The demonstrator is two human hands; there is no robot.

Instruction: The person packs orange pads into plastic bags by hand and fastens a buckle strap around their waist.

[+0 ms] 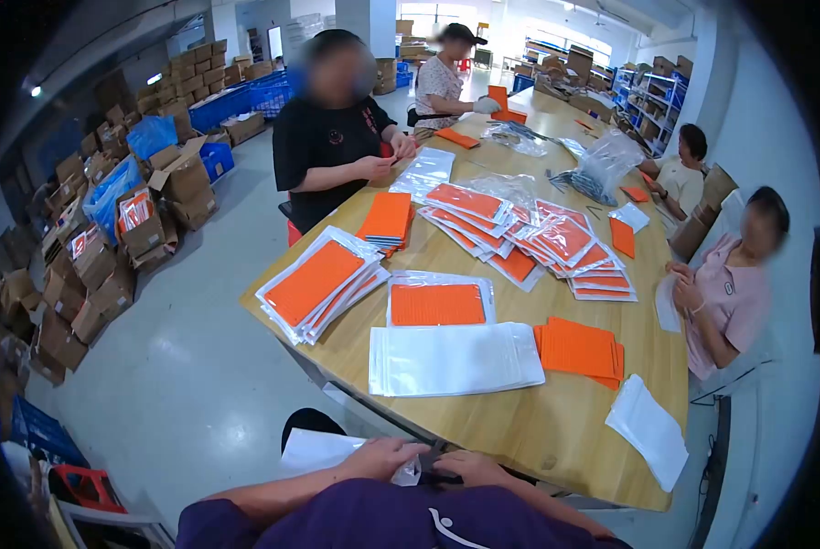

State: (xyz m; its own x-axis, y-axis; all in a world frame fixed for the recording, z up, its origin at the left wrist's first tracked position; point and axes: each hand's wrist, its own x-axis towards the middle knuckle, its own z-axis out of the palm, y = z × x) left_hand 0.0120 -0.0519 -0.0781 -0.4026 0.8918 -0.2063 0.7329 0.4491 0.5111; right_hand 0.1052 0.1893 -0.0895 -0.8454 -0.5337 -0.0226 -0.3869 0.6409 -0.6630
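Note:
My left hand is low over my lap, its fingers closed on a white plastic bag with a clear end under the fingertips. Just to its right, at the table's near edge, my right hand has its fingers reaching leftward; they look loosely apart with nothing visible in them. In front of both hands lies a stack of white plastic bags on the table. Behind it rests a bagged orange item. A stack of orange flat pieces sits to the right, and more white bags lie near the right corner.
Bagged orange packs are stacked at the table's left edge, with loose orange pieces behind. A larger heap of packs covers the middle of the wooden table. Several people work around it. Cardboard boxes crowd the floor at left.

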